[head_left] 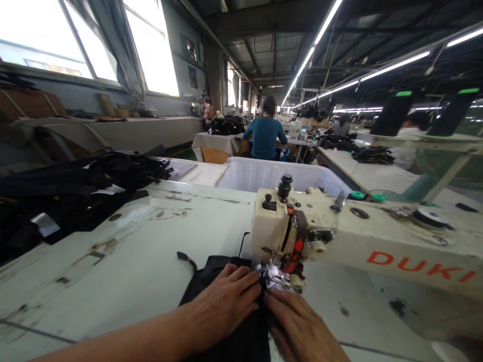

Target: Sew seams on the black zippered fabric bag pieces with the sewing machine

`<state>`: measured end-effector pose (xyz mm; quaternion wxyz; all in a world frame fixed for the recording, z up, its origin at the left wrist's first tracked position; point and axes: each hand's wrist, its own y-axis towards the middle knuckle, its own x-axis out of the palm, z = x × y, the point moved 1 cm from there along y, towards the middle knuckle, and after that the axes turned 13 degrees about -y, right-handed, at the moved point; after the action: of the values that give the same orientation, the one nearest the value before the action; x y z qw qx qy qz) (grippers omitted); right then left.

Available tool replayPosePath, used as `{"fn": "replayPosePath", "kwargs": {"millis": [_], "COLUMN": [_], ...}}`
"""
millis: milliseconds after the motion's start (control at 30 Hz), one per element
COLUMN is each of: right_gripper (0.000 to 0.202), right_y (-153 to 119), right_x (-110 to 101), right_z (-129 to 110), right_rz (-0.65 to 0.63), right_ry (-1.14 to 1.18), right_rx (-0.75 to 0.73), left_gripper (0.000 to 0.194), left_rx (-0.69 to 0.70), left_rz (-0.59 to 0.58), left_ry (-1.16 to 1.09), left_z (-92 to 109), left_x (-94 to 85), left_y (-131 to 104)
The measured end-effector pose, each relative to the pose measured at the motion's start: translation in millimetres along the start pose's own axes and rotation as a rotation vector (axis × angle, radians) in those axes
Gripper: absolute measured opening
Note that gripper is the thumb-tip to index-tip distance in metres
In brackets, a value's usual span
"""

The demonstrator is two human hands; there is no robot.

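Observation:
A piece of black fabric point(247, 334) lies under the needle area of a cream sewing machine point(335, 239). My left hand point(226, 304) rests on top of the fabric, its bent fingers together and gripping it close to the metal presser foot point(277, 275). On the other side, my right hand point(298, 322) has its fingers closed at the fabric's right edge, just in front of the foot. Its thumb is mostly hidden. A narrow black strip point(187, 260) sticks out from the fabric's left side onto the table.
Black garments with white labels point(75, 196) are heaped on the left of the worn table point(139, 261). Behind the machine stands a white plastic bin point(275, 173). Large thread cones point(392, 115) stand at the right. A person in a blue top point(264, 138) sits ahead.

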<state>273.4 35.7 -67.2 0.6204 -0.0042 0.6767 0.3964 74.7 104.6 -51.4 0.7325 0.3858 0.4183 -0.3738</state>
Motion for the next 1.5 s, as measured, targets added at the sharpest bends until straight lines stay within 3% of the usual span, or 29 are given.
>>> {"fn": "replayPosePath", "kwargs": {"millis": [233,400,567,833,1067,1300,1500], "right_gripper": [0.030,0.030,0.031,0.032,0.032,0.031,0.030], "right_y": [9,9,7,9,5,2,5], "right_x": [-6,-4,-2,-4,0,0,-3], "right_z": [-3,-4,-4,-4,-4,-4,3], "right_rz": [0.102,0.094,0.088,0.117,0.073,-0.001,-0.047], "right_ry": [-0.104,-0.114,-0.120,-0.120,-0.087,-0.067,0.087], "right_rx": [-0.044,-0.064,-0.028,-0.031,-0.031,-0.034,0.056], "left_gripper": [0.007,0.008,0.013,0.011,0.013,0.018,0.012], "left_rx": [0.017,-0.012,0.055,0.016,0.046,0.107,0.080], "left_rz": [-0.047,0.001,0.072,0.008,-0.016,0.044,0.007], "left_ry": [0.036,0.076,0.066,0.039,0.018,0.040,0.000], "left_z": [-2,-5,-5,-7,-9,-8,-8], "left_x": [5.9,7.5,6.2,0.5,5.0,4.2,4.0], "left_y": [-1,2,6,8,7,8,9]}}
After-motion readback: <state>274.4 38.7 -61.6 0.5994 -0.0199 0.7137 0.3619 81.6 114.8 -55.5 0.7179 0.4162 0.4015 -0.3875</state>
